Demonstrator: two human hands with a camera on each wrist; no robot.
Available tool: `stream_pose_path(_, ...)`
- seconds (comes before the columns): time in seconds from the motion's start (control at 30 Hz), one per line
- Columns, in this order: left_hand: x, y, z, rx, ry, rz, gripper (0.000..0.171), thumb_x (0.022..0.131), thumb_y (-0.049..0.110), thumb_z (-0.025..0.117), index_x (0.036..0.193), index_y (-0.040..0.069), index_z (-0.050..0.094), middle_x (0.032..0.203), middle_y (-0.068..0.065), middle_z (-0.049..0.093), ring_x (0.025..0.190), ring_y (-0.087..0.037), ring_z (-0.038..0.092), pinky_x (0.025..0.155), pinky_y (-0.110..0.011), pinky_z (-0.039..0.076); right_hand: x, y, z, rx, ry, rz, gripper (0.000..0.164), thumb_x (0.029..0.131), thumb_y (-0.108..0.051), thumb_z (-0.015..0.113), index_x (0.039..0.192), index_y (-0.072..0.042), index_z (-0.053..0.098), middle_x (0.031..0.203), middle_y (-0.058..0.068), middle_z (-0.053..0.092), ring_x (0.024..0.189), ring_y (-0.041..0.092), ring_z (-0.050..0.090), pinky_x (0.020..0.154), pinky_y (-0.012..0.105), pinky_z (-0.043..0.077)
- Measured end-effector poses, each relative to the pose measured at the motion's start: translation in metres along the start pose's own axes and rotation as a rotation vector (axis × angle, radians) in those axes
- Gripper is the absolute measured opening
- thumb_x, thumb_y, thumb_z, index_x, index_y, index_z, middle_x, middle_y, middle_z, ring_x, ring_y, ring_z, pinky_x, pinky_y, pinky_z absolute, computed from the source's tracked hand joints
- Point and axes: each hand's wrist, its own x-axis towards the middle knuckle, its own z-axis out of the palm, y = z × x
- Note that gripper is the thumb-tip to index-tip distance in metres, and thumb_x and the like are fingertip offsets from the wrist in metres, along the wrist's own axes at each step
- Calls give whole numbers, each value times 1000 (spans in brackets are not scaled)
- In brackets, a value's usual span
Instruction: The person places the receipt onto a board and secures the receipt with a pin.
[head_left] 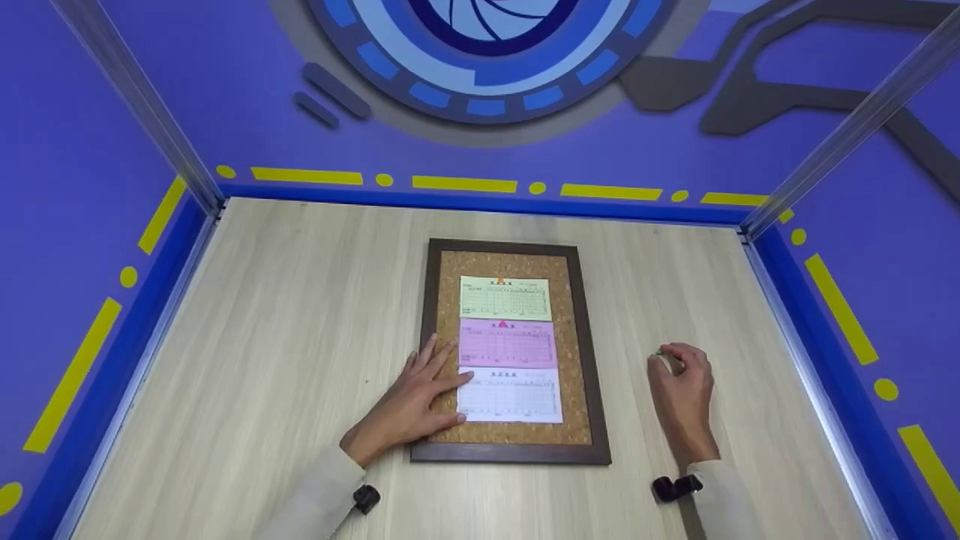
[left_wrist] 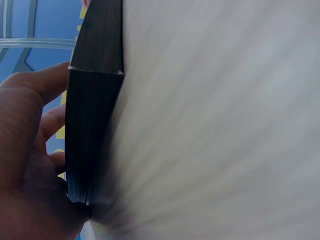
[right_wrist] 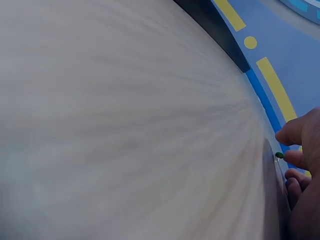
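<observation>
A cork board (head_left: 576, 405) in a dark brown frame lies on the table, with three form slips in a column on it. The green slip (head_left: 504, 298) bears an orange pin at its top, and the pink slip (head_left: 506, 345) a red one. Below them is a white slip (head_left: 511, 396), with no pin visible on it. My left hand (head_left: 412, 401) rests spread over the frame's left side, thumb and index finger touching the white slip's left edge. To the right of the board, my right hand (head_left: 684, 386) pinches a small green push pin (right_wrist: 279, 155) at its fingertips.
The pale wood-grain table (head_left: 300, 315) extends on both sides of the board. Blue walls (head_left: 450, 150) with yellow markings enclose the back and sides, and metal posts (head_left: 825, 135) stand at the corners. Small black devices (head_left: 366, 498) are worn at both wrists.
</observation>
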Motion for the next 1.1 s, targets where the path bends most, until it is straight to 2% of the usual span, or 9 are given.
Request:
stream_pose_path(0.17, 1, -1, 0, 8, -1, 6, 68, 98, 47, 80, 157, 18, 63, 183, -15, 20, 169, -46, 3, 128, -76, 15, 2, 2, 3, -5, 27, 0, 27, 104, -16, 72, 122, 4, 74, 136, 13, 58, 132, 25, 58, 110, 38, 46)
stream_pose_path(0.4, 1, -1, 0, -1, 2, -10, 75, 96, 45, 83, 161, 16, 58, 183, -13, 22, 169, -45, 3, 129, -75, 15, 4, 4, 6, -36, 107, -65, 20, 101, -10, 73, 113, 6, 76, 127, 16, 64, 120, 28, 57, 102, 38, 41)
stream_pose_path(0.67, 1, -1, 1, -18, 2, -20, 78, 94, 41, 84, 162, 14, 56, 182, -14, 25, 169, -45, 5, 130, -74, 13, 5, 7, 7, -33, 130, -68, 15, 101, -8, 73, 106, 6, 75, 122, 15, 64, 117, 27, 59, 98, 31, 42)
stream_pose_path(0.97, 1, -1, 1, -14, 12, -26, 78, 93, 39, 87, 160, 14, 56, 181, -13, 26, 170, -43, 7, 129, -74, 15, 7, 6, 9, -51, 159, -83, 14, 98, -8, 74, 100, 6, 77, 120, 17, 66, 116, 31, 58, 98, 39, 41)
stream_pose_path(1.1, 0, -2, 2, -11, 7, -30, 78, 93, 39, 87, 160, 15, 57, 182, -12, 24, 170, -42, 6, 130, -73, 15, 7, 6, 10, -54, 155, -59, 17, 100, -12, 74, 101, 5, 77, 119, 16, 65, 115, 30, 58, 98, 40, 41)
